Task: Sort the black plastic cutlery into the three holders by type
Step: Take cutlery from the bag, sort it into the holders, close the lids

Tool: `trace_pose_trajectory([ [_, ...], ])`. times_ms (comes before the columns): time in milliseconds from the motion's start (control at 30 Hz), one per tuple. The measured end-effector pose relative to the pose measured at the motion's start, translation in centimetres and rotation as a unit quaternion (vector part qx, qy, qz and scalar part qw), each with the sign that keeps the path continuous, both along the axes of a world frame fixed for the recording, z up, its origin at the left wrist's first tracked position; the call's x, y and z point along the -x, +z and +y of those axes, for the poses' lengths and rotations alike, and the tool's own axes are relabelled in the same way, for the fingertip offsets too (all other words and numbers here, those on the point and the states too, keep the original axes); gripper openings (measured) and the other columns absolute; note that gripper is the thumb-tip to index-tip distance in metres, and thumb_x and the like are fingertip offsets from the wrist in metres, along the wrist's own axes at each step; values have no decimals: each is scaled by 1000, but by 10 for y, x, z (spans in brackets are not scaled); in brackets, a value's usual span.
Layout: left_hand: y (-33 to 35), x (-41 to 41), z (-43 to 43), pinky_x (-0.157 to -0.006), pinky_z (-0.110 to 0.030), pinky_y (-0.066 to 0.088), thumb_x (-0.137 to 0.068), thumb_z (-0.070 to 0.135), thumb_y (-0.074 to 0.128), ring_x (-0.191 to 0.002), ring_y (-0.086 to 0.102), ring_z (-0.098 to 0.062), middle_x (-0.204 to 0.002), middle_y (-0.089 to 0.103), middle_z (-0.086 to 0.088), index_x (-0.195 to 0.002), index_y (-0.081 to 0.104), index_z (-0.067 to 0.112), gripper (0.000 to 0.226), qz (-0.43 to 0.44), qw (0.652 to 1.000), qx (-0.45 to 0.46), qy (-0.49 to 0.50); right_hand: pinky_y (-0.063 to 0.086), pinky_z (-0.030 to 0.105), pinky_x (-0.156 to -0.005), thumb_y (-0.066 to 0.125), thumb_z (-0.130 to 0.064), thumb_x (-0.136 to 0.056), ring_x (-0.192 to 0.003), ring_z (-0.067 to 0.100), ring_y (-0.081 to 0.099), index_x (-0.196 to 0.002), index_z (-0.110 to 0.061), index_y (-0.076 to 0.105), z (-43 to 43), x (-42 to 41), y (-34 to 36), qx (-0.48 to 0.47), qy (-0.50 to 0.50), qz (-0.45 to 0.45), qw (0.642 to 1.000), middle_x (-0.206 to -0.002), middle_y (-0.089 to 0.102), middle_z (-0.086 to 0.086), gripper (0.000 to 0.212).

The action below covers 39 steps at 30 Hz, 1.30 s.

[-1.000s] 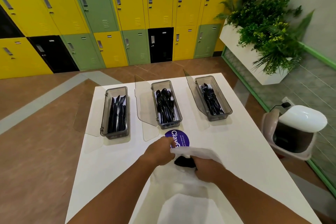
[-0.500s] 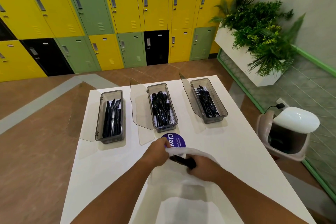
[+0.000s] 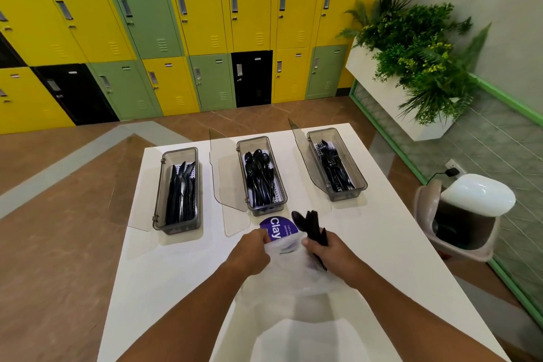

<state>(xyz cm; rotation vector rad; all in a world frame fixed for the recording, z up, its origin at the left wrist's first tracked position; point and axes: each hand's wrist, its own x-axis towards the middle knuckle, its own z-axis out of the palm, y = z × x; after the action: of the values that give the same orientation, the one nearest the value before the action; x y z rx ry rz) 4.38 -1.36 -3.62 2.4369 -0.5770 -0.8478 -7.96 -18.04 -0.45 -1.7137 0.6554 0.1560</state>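
Observation:
Three grey holders with open lids stand in a row on the white table point(image 3: 396, 244): the left holder point(image 3: 177, 228) has knives, the middle holder point(image 3: 266, 206) spoons, the right holder point(image 3: 346, 195) forks. My right hand point(image 3: 329, 250) grips a bunch of black cutlery point(image 3: 312, 226), lifted out of the translucent white plastic bag point(image 3: 293, 282). A spoon bowl shows at its top. My left hand point(image 3: 249, 253) pinches the bag's mouth at its left edge.
A purple round sticker point(image 3: 277, 228) lies on the table just beyond the bag. A bin with a white lid point(image 3: 470, 200) stands on the floor to the right. A planter with green plants point(image 3: 417, 62) hangs at the far right. Lockers line the back wall.
My right hand has pulled the bunch of black cutlery up out of the bag; before, it was inside the bag's mouth. The left hand has kept hold of the bag's edge.

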Motion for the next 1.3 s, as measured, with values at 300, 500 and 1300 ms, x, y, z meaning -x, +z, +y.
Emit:
trace_pose_trajectory([
  [300,1,7,8,-98,-28,48,-85,12,75,-122,56,-23,-138,57,-7,-130,54,13,49,-6,995,-59,-84,57,42,-73,56,-25,-101,-67,34,64,-83,-2,59,-20,-25,31,-155,-215,-75,961,-66,64,13,29],
  [500,13,9,9,-85,-24,51,-79,34,81,-108,54,-16,-138,54,-3,-130,53,20,60,71,989,-68,-114,47,36,-55,61,-29,-98,-45,23,42,-76,-9,50,-19,-34,45,-186,-166,-51,967,-57,47,9,32],
  [1300,53,31,-21,-96,-38,55,-96,27,52,-114,67,-24,-118,70,-1,-127,59,25,32,242,898,350,109,55,30,-78,56,-27,-99,-109,21,69,-112,-7,73,29,-59,35,-218,-32,-20,975,-114,74,6,29],
])
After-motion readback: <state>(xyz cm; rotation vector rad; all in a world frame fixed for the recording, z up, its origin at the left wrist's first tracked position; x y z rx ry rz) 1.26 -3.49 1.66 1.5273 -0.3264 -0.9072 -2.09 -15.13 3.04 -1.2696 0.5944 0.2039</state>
